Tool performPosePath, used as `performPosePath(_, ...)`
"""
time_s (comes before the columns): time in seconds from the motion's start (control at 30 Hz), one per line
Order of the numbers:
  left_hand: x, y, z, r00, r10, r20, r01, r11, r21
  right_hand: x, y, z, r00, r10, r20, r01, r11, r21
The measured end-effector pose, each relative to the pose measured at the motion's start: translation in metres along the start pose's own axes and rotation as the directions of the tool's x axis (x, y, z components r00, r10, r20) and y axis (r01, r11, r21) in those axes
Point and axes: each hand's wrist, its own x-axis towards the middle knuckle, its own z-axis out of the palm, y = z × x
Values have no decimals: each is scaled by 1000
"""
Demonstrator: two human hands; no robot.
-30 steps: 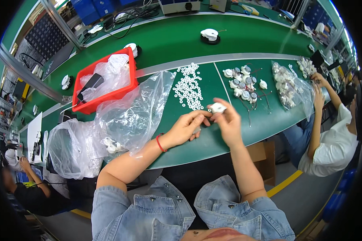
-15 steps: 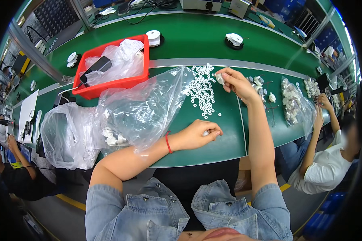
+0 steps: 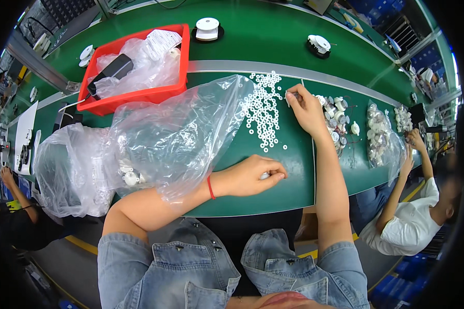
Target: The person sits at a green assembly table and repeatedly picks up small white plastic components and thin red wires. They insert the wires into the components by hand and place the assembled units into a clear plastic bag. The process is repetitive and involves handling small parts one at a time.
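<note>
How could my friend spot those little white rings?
On the green table, look right of the red bin, past the clear plastic bag. The white rings lie in a loose patch left of the right hand. Unlike the chunky parts beyond that hand, they are tiny, with holes.

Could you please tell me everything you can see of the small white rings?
The small white rings look like plastic, each flat with a central hole. Many lie loosely scattered in a long patch on the green tabletop, one apart at its near end. A clear bag meets the patch's left; the right hand is close on its right.
</note>
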Motion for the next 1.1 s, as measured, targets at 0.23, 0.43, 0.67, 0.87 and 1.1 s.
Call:
performPosePath(0.23,2,2,0,1000,-13,21,13,1000,14,20,19,8,1000,0,3,0,993,120)
performPosePath(0.43,0,1,-1,1000,-8,11,8,1000,10,15,-5,11,994,10,-106,-29,984,-175)
performPosePath(0.67,1,1,0,1000,-17,25,17,1000,11,9,-4,5,997,4,-81,-16,989,-150)
performPosePath(0.87,-1,2,-1,1000,-2,19,1,1000,19,7,6,8,997,-56,-54,55,998,-16)
performPosePath(1.1,0,0,0,1000,16,12,-16,1000,22,15,20,15,991,-112,-79,121,985,124)
